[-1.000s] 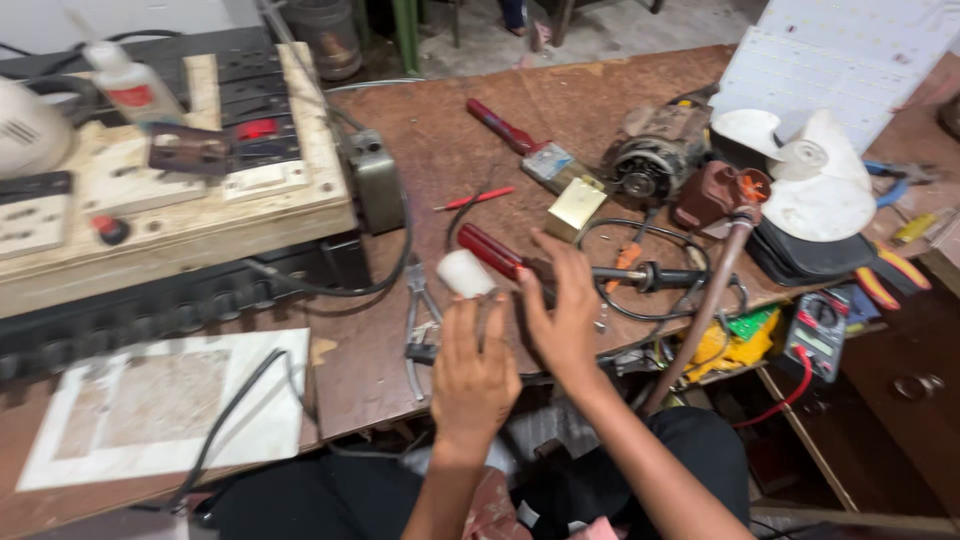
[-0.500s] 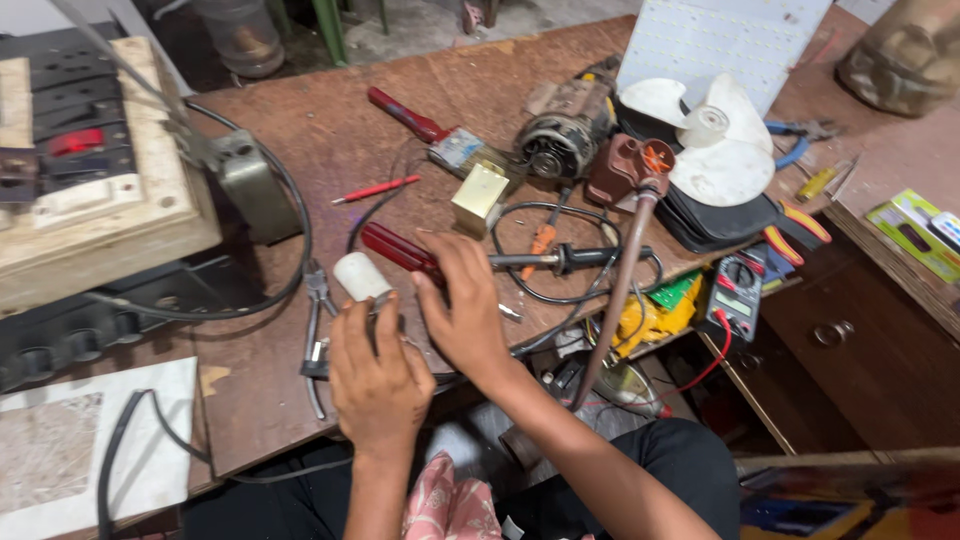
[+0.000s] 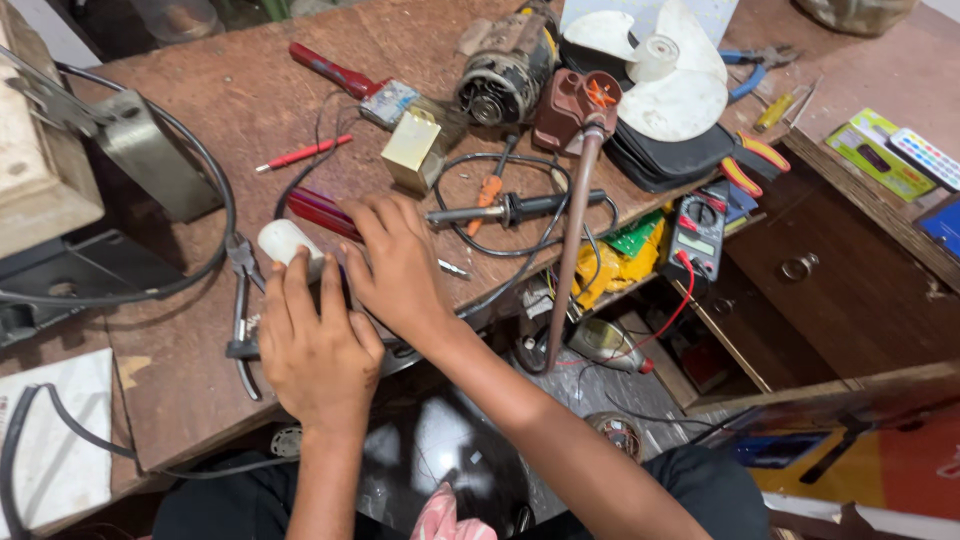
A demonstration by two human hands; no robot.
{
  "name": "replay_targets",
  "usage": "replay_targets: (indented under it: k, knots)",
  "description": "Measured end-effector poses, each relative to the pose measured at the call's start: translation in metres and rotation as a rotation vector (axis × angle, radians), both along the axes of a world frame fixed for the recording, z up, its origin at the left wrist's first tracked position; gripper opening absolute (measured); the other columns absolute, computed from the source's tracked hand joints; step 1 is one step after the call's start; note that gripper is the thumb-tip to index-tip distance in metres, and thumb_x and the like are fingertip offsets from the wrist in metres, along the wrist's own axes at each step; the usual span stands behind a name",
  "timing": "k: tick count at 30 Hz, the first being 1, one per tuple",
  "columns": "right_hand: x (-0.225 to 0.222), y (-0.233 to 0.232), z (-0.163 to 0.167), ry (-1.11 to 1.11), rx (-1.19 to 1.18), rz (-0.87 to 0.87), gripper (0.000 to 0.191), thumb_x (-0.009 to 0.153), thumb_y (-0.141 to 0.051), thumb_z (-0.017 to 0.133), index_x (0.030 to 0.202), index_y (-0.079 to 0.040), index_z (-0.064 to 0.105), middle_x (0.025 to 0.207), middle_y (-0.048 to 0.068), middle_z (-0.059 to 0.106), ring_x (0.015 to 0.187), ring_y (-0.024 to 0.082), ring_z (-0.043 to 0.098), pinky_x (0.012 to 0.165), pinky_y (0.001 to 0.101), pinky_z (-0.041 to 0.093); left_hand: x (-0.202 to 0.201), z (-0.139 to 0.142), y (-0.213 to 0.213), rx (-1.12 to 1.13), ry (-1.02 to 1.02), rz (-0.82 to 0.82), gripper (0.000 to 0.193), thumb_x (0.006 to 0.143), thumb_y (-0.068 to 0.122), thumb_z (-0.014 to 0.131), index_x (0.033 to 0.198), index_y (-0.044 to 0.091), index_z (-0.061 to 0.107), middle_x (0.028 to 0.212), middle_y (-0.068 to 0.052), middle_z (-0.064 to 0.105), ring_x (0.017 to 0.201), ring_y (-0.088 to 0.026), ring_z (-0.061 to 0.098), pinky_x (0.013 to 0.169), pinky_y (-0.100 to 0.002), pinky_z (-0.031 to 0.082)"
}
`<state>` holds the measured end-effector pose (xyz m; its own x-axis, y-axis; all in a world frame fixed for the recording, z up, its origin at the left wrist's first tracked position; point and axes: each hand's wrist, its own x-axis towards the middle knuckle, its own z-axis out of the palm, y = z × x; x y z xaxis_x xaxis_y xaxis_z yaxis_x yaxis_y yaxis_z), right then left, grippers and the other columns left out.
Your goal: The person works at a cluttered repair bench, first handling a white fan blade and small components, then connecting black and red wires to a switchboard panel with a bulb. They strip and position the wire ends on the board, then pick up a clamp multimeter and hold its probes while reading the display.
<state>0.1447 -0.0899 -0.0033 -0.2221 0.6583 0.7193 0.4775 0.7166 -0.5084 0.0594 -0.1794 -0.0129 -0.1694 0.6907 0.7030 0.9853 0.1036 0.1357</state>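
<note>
On workbench, left hand [image 3: 315,345] palm-down touching white cylinder [image 3: 283,241], right hand [image 3: 400,262] flat beside

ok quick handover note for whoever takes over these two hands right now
Left hand: palm down at the near edge of the worn wooden bench, fingertips by a small white cylinder; grip not visible.
Right hand: palm down beside it, over the red-handled screwdriver; what is under it is hidden.
Nearby: grey pliers to the left, black soldering iron to the right.
Done or left: cannot tell.
</note>
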Motion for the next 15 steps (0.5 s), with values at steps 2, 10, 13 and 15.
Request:
replay_targets:
  k: [2,10,13,15]
  knots:
    - [-0.002,0.001,-0.002,-0.034,-0.007,-0.018,0.042,0.090,-0.010,0.068,0.131,-0.002,0.061,0.127,0.017,0.060,0.123,0.038,0.053,0.107,0.0484,0.044,-0.002,0.000,0.001,-0.014,0.018,-0.025,0.055,0.084,0.021,0.062,0.137,0.006,0.067,0.151,-0.013,0.056,0.139,-0.035,0.051,0.111,-0.047,0.042]
    - [-0.010,0.008,-0.012,-0.184,0.052,-0.109,0.048,0.087,-0.013,0.069,0.132,-0.001,0.059,0.129,0.020,0.059,0.127,0.041,0.051,0.113,0.0510,0.040,-0.013,-0.008,-0.005,-0.027,0.110,-0.061,0.056,0.087,0.017,0.057,0.141,0.004,0.067,0.159,-0.015,0.052,0.134,-0.033,0.055,0.115,-0.043,0.038]
    - [-0.011,0.007,-0.014,-0.200,0.056,-0.126,0.048,0.087,-0.013,0.067,0.133,-0.001,0.058,0.129,0.021,0.059,0.128,0.041,0.051,0.115,0.0507,0.040,-0.021,-0.009,-0.013,-0.032,0.101,-0.087,0.055,0.088,0.017,0.058,0.140,0.004,0.068,0.159,-0.018,0.052,0.125,-0.030,0.060,0.114,-0.042,0.040]
    - [-0.012,0.006,-0.013,-0.223,0.059,-0.141,0.048,0.088,-0.013,0.066,0.134,0.000,0.058,0.128,0.022,0.059,0.128,0.041,0.051,0.115,0.0508,0.040,-0.024,-0.006,-0.016,-0.036,0.142,-0.069,0.055,0.085,0.018,0.059,0.137,0.006,0.072,0.161,-0.018,0.053,0.117,-0.029,0.063,0.110,-0.040,0.041]
